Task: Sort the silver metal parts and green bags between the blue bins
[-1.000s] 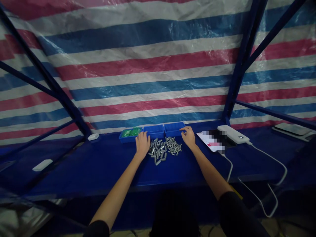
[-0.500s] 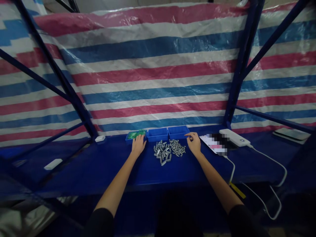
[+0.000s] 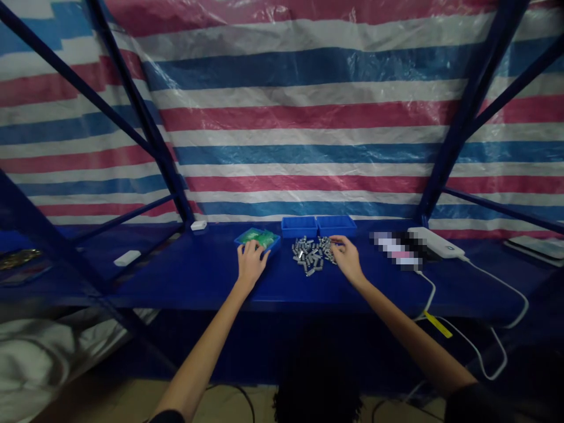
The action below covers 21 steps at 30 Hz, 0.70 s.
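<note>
My left hand [image 3: 251, 262] lies on the near edge of a blue tray [image 3: 273, 241] that holds green pieces [image 3: 256, 236], fingers curled over its rim. My right hand [image 3: 347, 257] reaches into the right side of a pile of small silvery metal cylinders [image 3: 311, 254] on the blue shelf [image 3: 198, 276], thumb and forefinger pinched; whether a piece is between them is too small to tell. Two more blue trays [image 3: 299, 226] [image 3: 337, 225] stand side by side behind the pile.
A white power bank [image 3: 435, 242] with a white cable [image 3: 497, 282] lies right of my right hand, beside a blurred flat item [image 3: 396, 249]. Two small white boxes [image 3: 126, 257] [image 3: 198, 224] sit at the left. Blue rack struts [image 3: 145, 126] and a striped tarp [image 3: 308, 117] stand behind.
The tray of green pieces has been pulled away from the other two, toward me and left, under my left hand. My right hand moved left onto the pile's edge. The view shifted left.
</note>
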Motion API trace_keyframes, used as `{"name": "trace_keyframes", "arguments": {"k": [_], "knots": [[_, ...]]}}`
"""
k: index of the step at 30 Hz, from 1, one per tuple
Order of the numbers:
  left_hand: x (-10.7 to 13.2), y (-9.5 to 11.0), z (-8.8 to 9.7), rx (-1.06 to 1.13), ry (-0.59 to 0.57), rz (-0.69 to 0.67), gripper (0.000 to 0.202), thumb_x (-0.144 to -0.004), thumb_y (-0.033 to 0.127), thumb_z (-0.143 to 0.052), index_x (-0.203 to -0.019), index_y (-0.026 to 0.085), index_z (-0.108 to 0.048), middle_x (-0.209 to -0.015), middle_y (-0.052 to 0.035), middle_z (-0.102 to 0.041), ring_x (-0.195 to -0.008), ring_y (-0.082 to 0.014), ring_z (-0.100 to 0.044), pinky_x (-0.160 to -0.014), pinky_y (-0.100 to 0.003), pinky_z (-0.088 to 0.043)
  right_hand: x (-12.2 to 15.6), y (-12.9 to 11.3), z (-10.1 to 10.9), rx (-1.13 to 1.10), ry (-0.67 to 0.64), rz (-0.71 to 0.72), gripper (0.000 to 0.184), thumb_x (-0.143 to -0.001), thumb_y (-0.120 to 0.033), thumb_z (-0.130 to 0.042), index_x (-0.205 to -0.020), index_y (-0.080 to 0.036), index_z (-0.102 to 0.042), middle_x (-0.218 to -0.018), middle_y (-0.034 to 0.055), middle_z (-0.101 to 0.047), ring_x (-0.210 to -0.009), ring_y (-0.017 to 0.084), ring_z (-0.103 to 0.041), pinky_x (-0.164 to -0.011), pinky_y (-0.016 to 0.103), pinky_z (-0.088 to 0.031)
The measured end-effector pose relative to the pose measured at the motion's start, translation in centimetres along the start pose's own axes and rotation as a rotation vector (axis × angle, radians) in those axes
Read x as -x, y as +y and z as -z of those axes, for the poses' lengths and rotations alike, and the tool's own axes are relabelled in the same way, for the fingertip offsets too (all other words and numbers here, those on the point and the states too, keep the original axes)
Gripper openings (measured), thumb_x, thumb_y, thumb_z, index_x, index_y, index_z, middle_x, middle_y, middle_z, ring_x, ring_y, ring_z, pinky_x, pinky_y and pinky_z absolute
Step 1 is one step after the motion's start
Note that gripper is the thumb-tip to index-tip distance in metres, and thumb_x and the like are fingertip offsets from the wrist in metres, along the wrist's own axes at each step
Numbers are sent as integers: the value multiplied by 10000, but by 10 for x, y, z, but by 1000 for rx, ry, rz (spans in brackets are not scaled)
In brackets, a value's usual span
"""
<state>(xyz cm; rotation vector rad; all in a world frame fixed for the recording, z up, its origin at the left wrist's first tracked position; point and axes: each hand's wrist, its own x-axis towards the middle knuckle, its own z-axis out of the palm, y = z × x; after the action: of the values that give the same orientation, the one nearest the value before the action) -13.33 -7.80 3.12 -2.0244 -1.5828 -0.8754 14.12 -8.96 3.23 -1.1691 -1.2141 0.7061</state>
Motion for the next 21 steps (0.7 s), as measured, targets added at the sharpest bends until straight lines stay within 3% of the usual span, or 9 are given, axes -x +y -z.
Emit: {"name": "trace_keyframes", "arguments": {"k": [3, 5, 7, 9, 13, 17, 19, 21], "knots": [[9, 16, 23, 123, 144, 112, 247, -841, 390, -484, -791, 211, -647, -1000, -78, -584, -981, -217, -527, -897, -409, -340, 32, -32, -40, -364, -407, -474, 435, -773, -473, -507, -1118, -207, -489, -1010, 110, -598, -775, 210, -642, -646, 371, -537], [14, 27, 37, 209, 216, 179, 243, -830, 399, -506, -782, 208, -649, -1038, -72, -576, -1008, -212, -521, -878, -388, -362, 47, -48, -63, -526, -574, -704, 597, -765, -606, -458, -1188, -186, -420, -987, 138, -608, -800, 236, -660, -697, 430, -534], [21, 34, 49, 276, 212, 153, 236, -820, 404, -523, -754, 218, -653, -1077, -57, -575, -1037, -207, -516, -885, -382, -364, 56, -57, -80, -642, -580, -801, 665, -756, -689, -376, -1169, -171, -432, -959, 148, -620, -820, 246, -665, -718, 448, -530], [29, 35, 57, 307, 156, 54, 214, -804, 398, -550, -722, 234, -660, -1103, -38, -585, -1089, -214, -499, -910, -392, -347, 60, -59, -91, -700, -491, -868, 650, -755, -712, -338, -1077, -170, -495, -910, 130, -633, -822, 242, -663, -715, 441, -535], [43, 22, 67, 354, 99, -63, 190, -775, 402, -586, -718, 230, -644, -1096, -33, -610, -1120, -220, -502, -943, -397, -333, 61, -50, -101, -617, -330, -927, 400, -788, -541, -477, -900, -166, -559, -794, 79, -640, -741, 194, -655, -671, 363, -552], [38, 12, 74, 413, 148, 65, 231, -804, 388, -540, -943, 216, -608, -1139, -70, -598, -1129, -223, -511, -968, -401, -344, 52, -46, -107, -520, -258, -891, 273, -768, -391, -560, -914, -160, -555, -744, 57, -635, -643, 160, -638, -614, 322, -553], [30, 11, 70, 441, 107, 98, 379, -824, 405, -502, -1155, 220, -517, -1252, -93, -535, -1199, -235, -461, -987, -417, -339, 45, -46, -111, -469, -233, -804, 329, -748, -381, -582, -1000, -175, -539, -778, 50, -644, -637, 160, -638, -612, 349, -554], [23, 12, 57, 471, 37, 112, 523, -836, 446, -469, -1305, 231, -380, -1369, -106, -430, -1275, -245, -380, -1010, -434, -324, 36, -45, -115, -351, -191, -611, 424, -714, -389, -615, -1086, -210, -520, -867, 50, -657, -703, 176, -647, -660, 394, -551]]}}
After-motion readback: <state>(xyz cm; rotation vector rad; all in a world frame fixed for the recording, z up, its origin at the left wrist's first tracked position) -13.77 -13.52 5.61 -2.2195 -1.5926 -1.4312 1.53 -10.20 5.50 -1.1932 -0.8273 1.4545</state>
